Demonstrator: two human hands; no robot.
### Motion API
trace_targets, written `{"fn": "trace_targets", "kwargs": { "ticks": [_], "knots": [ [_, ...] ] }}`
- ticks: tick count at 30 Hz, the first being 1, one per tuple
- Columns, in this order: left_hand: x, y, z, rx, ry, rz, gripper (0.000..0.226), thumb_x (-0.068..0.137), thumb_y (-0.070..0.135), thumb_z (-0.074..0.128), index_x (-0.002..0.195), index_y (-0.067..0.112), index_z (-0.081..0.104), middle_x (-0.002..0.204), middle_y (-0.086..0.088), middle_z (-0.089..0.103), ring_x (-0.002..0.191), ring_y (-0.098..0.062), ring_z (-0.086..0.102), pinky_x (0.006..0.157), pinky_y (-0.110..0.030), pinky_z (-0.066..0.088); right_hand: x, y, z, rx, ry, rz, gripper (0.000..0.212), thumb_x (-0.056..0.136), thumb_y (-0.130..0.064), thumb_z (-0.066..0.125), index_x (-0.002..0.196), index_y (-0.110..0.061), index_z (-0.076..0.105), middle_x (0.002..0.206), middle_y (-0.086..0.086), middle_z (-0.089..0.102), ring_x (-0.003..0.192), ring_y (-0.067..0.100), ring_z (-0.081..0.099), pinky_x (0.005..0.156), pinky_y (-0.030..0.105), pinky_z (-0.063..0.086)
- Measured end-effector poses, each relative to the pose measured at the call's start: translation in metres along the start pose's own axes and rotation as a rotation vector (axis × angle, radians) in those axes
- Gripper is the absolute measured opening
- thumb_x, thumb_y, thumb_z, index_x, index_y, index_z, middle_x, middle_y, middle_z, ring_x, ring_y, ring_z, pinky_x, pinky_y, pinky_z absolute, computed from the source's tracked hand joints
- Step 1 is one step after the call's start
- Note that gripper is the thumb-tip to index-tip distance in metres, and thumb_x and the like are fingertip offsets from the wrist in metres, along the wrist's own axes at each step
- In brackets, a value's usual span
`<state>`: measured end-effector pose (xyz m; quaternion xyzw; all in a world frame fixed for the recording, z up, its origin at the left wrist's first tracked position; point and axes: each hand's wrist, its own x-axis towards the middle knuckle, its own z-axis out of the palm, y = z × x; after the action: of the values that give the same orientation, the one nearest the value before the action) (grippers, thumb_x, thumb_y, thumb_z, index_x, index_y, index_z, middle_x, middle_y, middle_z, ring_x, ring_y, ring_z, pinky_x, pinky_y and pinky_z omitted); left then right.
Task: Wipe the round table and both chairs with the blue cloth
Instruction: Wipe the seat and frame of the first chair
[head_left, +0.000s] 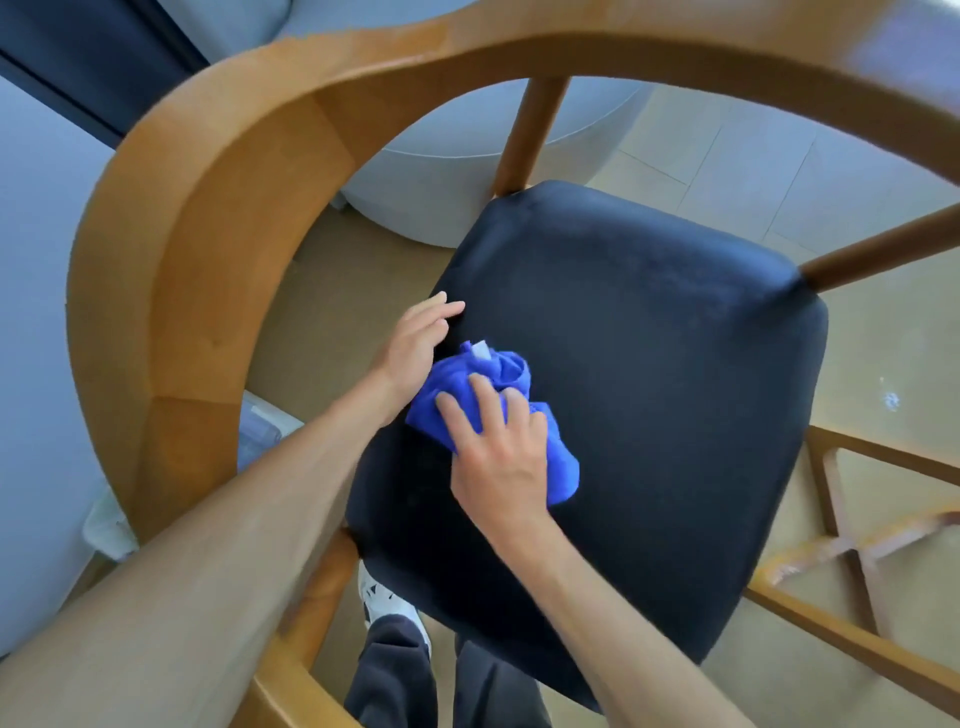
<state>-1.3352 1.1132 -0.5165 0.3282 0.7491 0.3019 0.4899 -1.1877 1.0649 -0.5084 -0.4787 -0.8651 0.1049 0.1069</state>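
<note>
The curved wooden backrest rail of the chair (218, 171) arcs over my arms, and a pale round pedestal (441, 171) stands on the floor behind it. My right hand (498, 457) presses the bunched blue cloth (493, 410) onto the black padded seat (649, 374) near its left edge, fingers spread over it. The cloth's long axis runs diagonally, upper left to lower right. My left hand (415, 343) rests just beside it, fingers together and flat on the seat edge

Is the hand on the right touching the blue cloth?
Touching. The head view shows the right hand pressed flat on the bunched blue cloth, fingers spread over it, on the black seat.
</note>
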Motion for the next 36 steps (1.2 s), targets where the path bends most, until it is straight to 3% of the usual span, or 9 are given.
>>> {"fn": "trace_targets", "kwargs": {
  "ticks": [8,13,17,20,23,26,30,33,36],
  "knots": [
    [-0.010,0.004,0.007,0.117,-0.040,-0.044,0.044,0.098,0.013,0.036,0.138,0.027,0.048,0.157,0.013,0.022,0.144,-0.005,0.017,0.116,-0.029,0.014,-0.096,-0.018,-0.006,0.081,-0.316,-0.759,0.025,0.087,-0.014,0.047,0.098,-0.026,0.066,0.112,0.004,0.064,0.086,0.028,0.058,0.066,0.035,0.040],
    [-0.006,-0.003,0.006,0.234,-0.050,-0.018,0.046,0.097,0.016,0.037,0.140,0.030,0.045,0.157,0.016,0.019,0.144,-0.004,0.013,0.114,-0.027,0.012,-0.081,0.016,-0.012,0.036,-0.335,-0.899,0.023,0.089,-0.011,0.048,0.089,-0.027,0.065,0.103,0.003,0.064,0.075,0.024,0.054,0.062,0.033,0.037],
    [-0.004,-0.012,0.007,0.306,-0.028,0.030,0.048,0.097,0.012,0.038,0.140,0.031,0.044,0.157,0.016,0.018,0.145,-0.005,0.013,0.112,-0.025,0.012,-0.022,0.094,-0.038,-0.098,-0.186,-0.669,0.026,0.077,-0.004,0.055,0.092,-0.023,0.065,0.101,0.008,0.065,0.074,0.028,0.055,0.061,0.037,0.042],
    [-0.008,-0.014,0.011,0.373,-0.003,0.056,0.050,0.097,0.012,0.039,0.142,0.033,0.041,0.158,0.018,0.014,0.146,-0.005,0.008,0.112,-0.025,0.010,0.024,0.182,-0.066,-0.230,-0.092,-0.227,0.037,0.065,-0.004,0.069,0.098,-0.019,0.069,0.106,0.012,0.065,0.081,0.036,0.058,0.063,0.041,0.046],
    [-0.019,-0.012,0.023,0.607,0.059,0.101,0.053,0.095,0.017,0.045,0.146,0.028,0.034,0.160,0.008,0.010,0.147,-0.013,0.005,0.118,-0.036,0.012,0.041,0.239,-0.086,-0.207,-0.131,0.200,0.052,0.074,-0.018,0.075,0.123,-0.021,0.060,0.128,0.017,0.050,0.104,0.045,0.050,0.082,0.054,0.047],
    [-0.038,-0.008,0.038,0.838,0.108,0.278,0.053,0.088,0.021,0.058,0.140,0.019,0.045,0.155,-0.011,0.027,0.143,-0.031,0.023,0.112,-0.048,0.025,0.040,0.246,-0.077,-0.152,-0.120,0.475,0.068,0.078,-0.047,0.070,0.136,-0.033,0.039,0.142,0.011,0.032,0.117,0.041,0.041,0.099,0.049,0.038],
    [-0.052,-0.015,0.045,0.882,0.047,0.361,0.046,0.088,0.018,0.061,0.133,0.019,0.054,0.148,-0.008,0.039,0.137,-0.030,0.036,0.104,-0.046,0.035,0.049,0.218,-0.063,-0.073,-0.001,0.722,0.054,0.086,-0.033,0.060,0.136,-0.029,0.042,0.131,0.018,0.041,0.111,0.043,0.046,0.090,0.046,0.043],
    [-0.045,-0.015,0.044,0.704,0.086,0.304,0.041,0.090,0.003,0.054,0.126,0.021,0.062,0.145,0.001,0.044,0.135,-0.023,0.036,0.101,-0.041,0.034,0.051,0.161,-0.050,-0.053,0.020,0.714,0.054,0.078,-0.020,0.062,0.131,-0.023,0.051,0.121,0.021,0.048,0.097,0.043,0.051,0.076,0.045,0.049],
    [-0.036,-0.010,0.036,0.460,0.122,0.251,0.041,0.089,-0.010,0.047,0.116,0.011,0.069,0.135,0.003,0.055,0.128,-0.023,0.044,0.106,-0.027,0.032,0.017,0.059,-0.025,0.105,-0.069,0.358,0.053,0.061,-0.011,0.065,0.114,-0.020,0.065,0.101,0.015,0.058,0.074,0.035,0.052,0.054,0.036,0.049]
  ]
}}
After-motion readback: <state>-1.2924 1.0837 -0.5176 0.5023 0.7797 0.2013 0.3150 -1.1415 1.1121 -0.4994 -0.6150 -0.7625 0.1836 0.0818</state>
